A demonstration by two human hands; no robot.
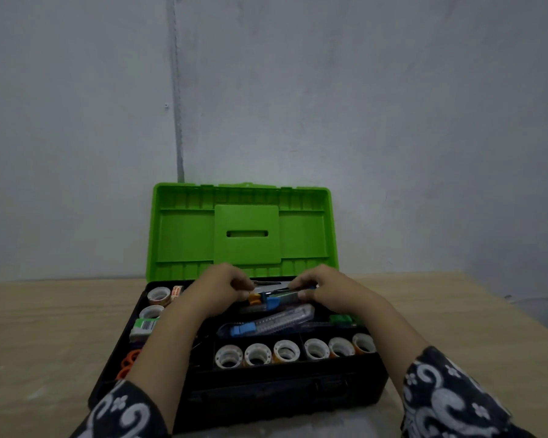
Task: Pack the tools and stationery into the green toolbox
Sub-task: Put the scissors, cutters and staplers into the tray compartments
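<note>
Both hands pinch one slim utility knife: the left hand [222, 287] grips its orange end, the right hand [321, 287] its other end, forearms reaching in over the box's near edge. That utility knife [268, 298] hovers level above the far compartment of the green toolbox [244, 235], which sits open on the desk [45, 327], lid upright, tape rolls [285, 350] lining its near row.

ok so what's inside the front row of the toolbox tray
Six tape rolls stand side by side in two front compartments of the black tray, three in each. What lies beneath the tray is covered. The left forearm hides the area left of the rolls.
</note>
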